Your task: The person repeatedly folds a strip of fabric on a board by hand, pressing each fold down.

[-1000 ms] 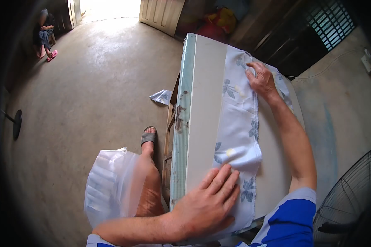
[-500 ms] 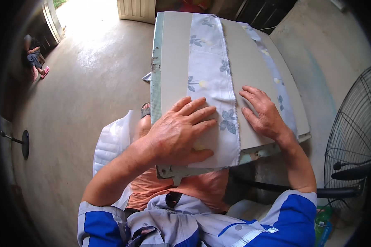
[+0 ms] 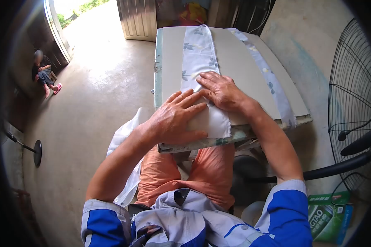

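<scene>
A white fabric strip (image 3: 197, 59) with grey leaves and pale yellow flowers runs lengthwise over a cream board (image 3: 233, 61), its right edge frayed. My left hand (image 3: 175, 119) lies flat on the near part of the strip, fingers spread. Just beyond it my right hand (image 3: 223, 91) rests across the strip with fingers stretched out, its thumb close to my left fingertips. The cloth looks slightly rumpled around the hands, which cover part of it. Farther right lies a second, narrower flowered strip (image 3: 266, 72), its near end hanging over the board's edge.
A large fan (image 3: 352, 94) stands close on the right, with a green bag (image 3: 327, 218) on the floor below it. White cloth (image 3: 125, 131) hangs at my left leg. A seated person (image 3: 44, 70) is at the far left, near an open doorway (image 3: 90, 24).
My right hand has moved left from the bare board onto the flowered strip, beside my left hand. My left hand stays flat on the strip. The camera view has shifted.
</scene>
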Demonstrator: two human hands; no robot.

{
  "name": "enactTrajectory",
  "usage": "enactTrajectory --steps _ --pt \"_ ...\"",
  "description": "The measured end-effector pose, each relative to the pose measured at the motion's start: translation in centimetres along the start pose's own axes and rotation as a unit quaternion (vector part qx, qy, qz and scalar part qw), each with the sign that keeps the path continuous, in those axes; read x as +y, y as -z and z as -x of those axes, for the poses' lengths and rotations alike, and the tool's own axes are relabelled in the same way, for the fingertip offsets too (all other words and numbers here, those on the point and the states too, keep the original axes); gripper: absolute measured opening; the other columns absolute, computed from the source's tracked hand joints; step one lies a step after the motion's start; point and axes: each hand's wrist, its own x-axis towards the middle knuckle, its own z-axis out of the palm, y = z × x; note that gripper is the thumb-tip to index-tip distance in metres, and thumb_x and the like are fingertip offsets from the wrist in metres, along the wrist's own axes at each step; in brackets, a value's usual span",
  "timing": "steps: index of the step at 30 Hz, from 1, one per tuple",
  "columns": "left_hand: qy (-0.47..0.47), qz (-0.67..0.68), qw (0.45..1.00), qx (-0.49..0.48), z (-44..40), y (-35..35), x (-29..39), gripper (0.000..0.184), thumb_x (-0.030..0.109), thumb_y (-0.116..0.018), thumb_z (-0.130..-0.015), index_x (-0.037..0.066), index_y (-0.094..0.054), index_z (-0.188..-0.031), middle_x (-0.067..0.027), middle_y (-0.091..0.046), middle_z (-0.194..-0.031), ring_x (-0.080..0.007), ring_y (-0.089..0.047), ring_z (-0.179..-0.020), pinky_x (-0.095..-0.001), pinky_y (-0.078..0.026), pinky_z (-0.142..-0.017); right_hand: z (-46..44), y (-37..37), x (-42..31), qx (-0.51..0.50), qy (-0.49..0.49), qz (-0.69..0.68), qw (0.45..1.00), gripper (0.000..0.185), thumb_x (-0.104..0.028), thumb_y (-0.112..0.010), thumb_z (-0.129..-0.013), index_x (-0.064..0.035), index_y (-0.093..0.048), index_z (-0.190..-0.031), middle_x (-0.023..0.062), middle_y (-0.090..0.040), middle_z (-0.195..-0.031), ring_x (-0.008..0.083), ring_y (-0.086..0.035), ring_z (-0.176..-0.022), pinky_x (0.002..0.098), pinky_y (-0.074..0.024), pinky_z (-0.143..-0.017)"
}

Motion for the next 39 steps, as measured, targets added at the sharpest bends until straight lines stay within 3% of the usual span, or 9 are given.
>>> enactTrajectory --steps 3,8,14,17,24,27,30,33,39 --pt "0.022 0.001 1.0 0.001 0.7 -0.1 -0.2 0.085 0.06 -0.074 -0.092 0.005 -0.057 -0.153 -0.0239 -0.043 -0.167 -0.0438 -0.035 -0.158 -0.0538 -0.027 -0.131 -1.5 -0.5 1.0 -0.033 -0.03 0.018 0.999 0.065 -0.054 -0.034 -0.114 -0.0165 -0.042 -0.167 0.008 -0.034 -0.176 0.0287 -0.025 -0.164 0.0524 -0.0185 -0.132" --pt "0.03 0.008 0.999 0.01 -0.8 -0.4 -1.3 0.083 0.061 -0.072 -0.093 0.004 -0.058 -0.152 -0.0244 -0.046 -0.165 -0.045 -0.036 -0.157 -0.0534 -0.027 -0.131 -3.1 -0.1 1.5 -0.046 -0.062 0.016 0.997 0.061 -0.046 -0.04 -0.114 -0.015 -0.041 -0.167 0.0091 -0.034 -0.176 0.0266 -0.026 -0.164 0.049 -0.0172 -0.132" --pt "0.033 -0.021 0.999 0.007 -0.5 -0.3 -0.8 0.082 0.06 -0.072 -0.093 0.006 -0.057 -0.154 -0.0229 -0.045 -0.166 -0.043 -0.034 -0.158 -0.0561 -0.024 -0.131 -4.3 -1.5 2.9 0.036 -0.054 0.0 0.998 0.054 -0.04 -0.049 -0.112 -0.0127 -0.055 -0.158 0.0097 -0.048 -0.168 0.0261 -0.037 -0.159 0.0491 -0.023 -0.13" --pt "0.023 -0.013 1.0 0.017 0.5 -0.5 -0.3 0.081 0.059 -0.073 -0.092 0.008 -0.057 -0.154 -0.0219 -0.045 -0.166 -0.0405 -0.035 -0.159 -0.0581 -0.023 -0.132 -2.1 -1.4 2.0 0.064 -0.03 -0.003 0.998 0.054 -0.045 -0.047 -0.111 -0.0171 -0.058 -0.156 0.0084 -0.051 -0.166 0.0269 -0.04 -0.157 0.0517 -0.0246 -0.129" --pt "0.004 -0.001 0.998 0.056 0.9 -0.5 0.0 0.076 0.05 -0.081 -0.087 0.007 -0.062 -0.147 -0.0207 -0.051 -0.16 -0.0397 -0.041 -0.154 -0.0557 -0.027 -0.13 1.7 0.2 0.5 0.133 0.055 -0.093 0.985 0.042 -0.023 -0.065 -0.104 -0.0063 -0.067 -0.142 0.0171 -0.06 -0.154 0.0321 -0.052 -0.148 0.0507 -0.0366 -0.122" --pt "0.014 0.006 0.998 0.066 1.3 -0.8 0.2 0.075 0.046 -0.084 -0.085 0.008 -0.064 -0.146 -0.0194 -0.052 -0.16 -0.0386 -0.043 -0.154 -0.0558 -0.028 -0.13 5.8 2.0 -1.8 0.116 0.085 -0.092 0.985 0.043 -0.01 -0.066 -0.098 -0.005 -0.067 -0.14 0.0172 -0.061 -0.152 0.0338 -0.053 -0.146 0.0491 -0.0398 -0.121" --pt "0.014 0.014 0.997 0.07 1.9 -1.0 0.3 0.071 0.042 -0.086 -0.084 0.008 -0.066 -0.143 -0.0182 -0.055 -0.159 -0.0378 -0.045 -0.153 -0.0559 -0.03 -0.13 9.7 3.0 -2.5 0.089 0.096 -0.075 0.989 0.048 -0.005 -0.066 -0.093 -0.0049 -0.065 -0.141 0.0162 -0.061 -0.151 0.0355 -0.053 -0.145 0.0502 -0.0388 -0.121" --pt "0.018 0.022 0.995 0.099 2.6 -1.1 0.8 0.064 0.038 -0.086 -0.085 0.006 -0.068 -0.138 -0.017 -0.061 -0.152 -0.0371 -0.05 -0.149 -0.0551 -0.035 -0.127 12.5 3.4 -2.6 0.068 0.074 -0.076 0.992 0.053 -0.004 -0.067 -0.09 -0.0062 -0.064 -0.143 0.0162 -0.059 -0.154 0.0358 -0.053 -0.146 0.0507 -0.0387 -0.121" --pt "0.026 0.009 0.99 0.135 2.5 -1.2 1.6 0.052 0.031 -0.085 -0.087 0.006 -0.071 -0.13 -0.0148 -0.068 -0.143 -0.036 -0.059 -0.141 -0.0538 -0.041 -0.123 12.9 2.7 -4.2 0.118 0.054 -0.093 0.987 0.051 -0.016 -0.078 -0.092 -0.0077 -0.065 -0.141 0.0151 -0.06 -0.152 0.0344 -0.054 -0.143 0.0503 -0.04 -0.119"
